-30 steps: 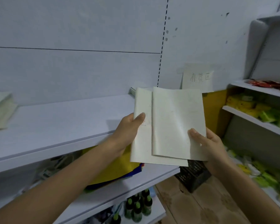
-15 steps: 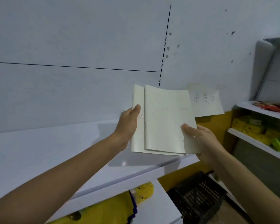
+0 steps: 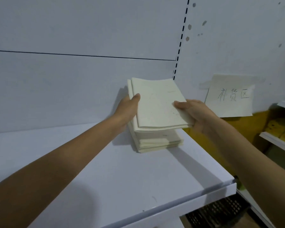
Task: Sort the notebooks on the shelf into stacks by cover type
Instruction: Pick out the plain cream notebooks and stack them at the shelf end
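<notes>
- Clamped on the notebooks (image 3: 156, 104) with left grip (image 3: 127, 108) and right grip (image 3: 193, 112), over the stack (image 3: 156, 141).
- Risks landing askew or shoving the stack if released unevenly.

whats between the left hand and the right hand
Only the pale notebooks that both hands grip: left hand at their left edge, right hand at their right, over the stack on the shelf. The head view shows this.

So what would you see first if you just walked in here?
The pale notebooks in the middle, held by the left hand and right hand just over a stack on the white shelf. Next, the handwritten paper sign on the wall at right.
</notes>
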The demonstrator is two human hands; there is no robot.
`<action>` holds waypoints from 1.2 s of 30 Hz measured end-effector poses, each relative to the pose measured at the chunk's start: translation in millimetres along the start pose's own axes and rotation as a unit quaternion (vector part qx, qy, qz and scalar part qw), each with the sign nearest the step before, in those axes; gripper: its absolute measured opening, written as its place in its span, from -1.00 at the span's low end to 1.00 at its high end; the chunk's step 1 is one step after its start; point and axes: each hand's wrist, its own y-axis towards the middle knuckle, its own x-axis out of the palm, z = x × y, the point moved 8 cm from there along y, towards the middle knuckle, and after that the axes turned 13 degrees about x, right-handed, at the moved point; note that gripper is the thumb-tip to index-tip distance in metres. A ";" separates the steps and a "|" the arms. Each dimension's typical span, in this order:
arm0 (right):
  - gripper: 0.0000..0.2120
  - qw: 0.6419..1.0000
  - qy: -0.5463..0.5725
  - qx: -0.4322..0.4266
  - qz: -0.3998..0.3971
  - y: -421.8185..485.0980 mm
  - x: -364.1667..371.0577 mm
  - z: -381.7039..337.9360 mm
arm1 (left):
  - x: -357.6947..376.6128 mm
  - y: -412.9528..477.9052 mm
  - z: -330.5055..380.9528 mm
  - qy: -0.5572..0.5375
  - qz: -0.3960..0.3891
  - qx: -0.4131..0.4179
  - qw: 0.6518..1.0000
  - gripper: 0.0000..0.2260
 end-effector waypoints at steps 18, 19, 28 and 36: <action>-0.61 0.989 -0.138 0.001 -0.050 73.6 13.0 59.4 | 24.1 -2.5 -87.9 -0.077 0.084 -0.111 0.987 -0.68; -0.62 0.990 -0.128 0.008 -0.055 72.5 13.9 61.0 | 25.2 -3.6 -89.3 -0.111 0.092 -0.121 0.982 -0.72; -0.64 0.993 -0.084 0.005 -0.087 85.4 13.8 69.7 | 24.1 -1.0 -88.8 -0.106 0.110 -0.079 0.985 -0.67; -0.86 0.992 -0.059 0.019 -0.107 93.7 14.0 74.6 | 20.0 -0.8 -87.3 -0.015 0.087 -0.082 0.993 -0.68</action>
